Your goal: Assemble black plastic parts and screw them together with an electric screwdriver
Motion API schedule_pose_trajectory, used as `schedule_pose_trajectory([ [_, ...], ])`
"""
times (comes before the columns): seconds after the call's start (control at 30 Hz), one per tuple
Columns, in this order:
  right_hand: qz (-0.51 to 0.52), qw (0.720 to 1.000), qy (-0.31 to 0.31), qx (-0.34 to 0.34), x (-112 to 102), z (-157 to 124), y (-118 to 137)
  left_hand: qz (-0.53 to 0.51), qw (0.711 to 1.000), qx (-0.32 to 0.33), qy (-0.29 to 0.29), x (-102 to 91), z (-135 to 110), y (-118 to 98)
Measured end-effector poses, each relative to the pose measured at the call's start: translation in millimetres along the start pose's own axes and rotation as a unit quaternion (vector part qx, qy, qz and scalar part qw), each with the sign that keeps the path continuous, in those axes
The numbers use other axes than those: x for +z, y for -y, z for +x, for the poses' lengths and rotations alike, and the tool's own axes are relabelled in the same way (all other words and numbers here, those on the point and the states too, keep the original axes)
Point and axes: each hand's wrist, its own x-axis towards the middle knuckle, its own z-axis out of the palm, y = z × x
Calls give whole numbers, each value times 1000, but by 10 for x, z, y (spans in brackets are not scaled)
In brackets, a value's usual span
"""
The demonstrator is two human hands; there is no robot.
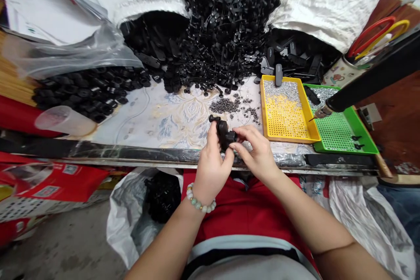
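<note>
Over the front edge of the table, my left hand (pixel 214 162) is closed around a black plastic clamp-like part (pixel 222 133), its fingers wrapped behind it. A small round-ended piece sticks out at the part's upper left. My right hand (pixel 257 151) pinches a short black cylindrical knob (pixel 231 137) at the right side of that part. Whether the knob is fixed on or only held against it, I cannot tell. Just beyond my hands lies a scatter of small dark metal nuts (pixel 225 105).
A yellow perforated tray (pixel 316 133) and a green tray (pixel 370 144) hold small silver pieces at right. A black screwdriver (pixel 370 74) hangs over them. Black parts (pixel 223 30) heap up at the back. Black knobs (pixel 78 89) and a plastic cup (pixel 67 121) lie left.
</note>
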Motion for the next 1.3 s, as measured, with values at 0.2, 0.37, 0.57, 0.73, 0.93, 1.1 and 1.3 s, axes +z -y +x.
schedule_pose_trajectory([
  [0.2,24,998,-1,50,-22,8,55,-7,1000,-6,-20,35,-16,-8],
  [0.37,6,1000,9,16,-22,9,31,-1,1000,-7,-22,43,-18,-17],
  [0.57,-5,995,13,96,19,7,109,112,993,21,-12,11,-21,18],
  [0.73,7,989,94,114,-125,134,114,-12,998,-48,-26,43,81,31],
  [0.93,-43,987,-36,150,-778,544,-330,-275,950,-139,47,20,255,-9],
  [1.1,-126,974,-89,165,-1172,898,-688,-290,943,-153,60,-39,268,33],
  [1.3,-282,931,-230,9,-1476,536,-220,-285,941,-178,47,-63,279,22],
])
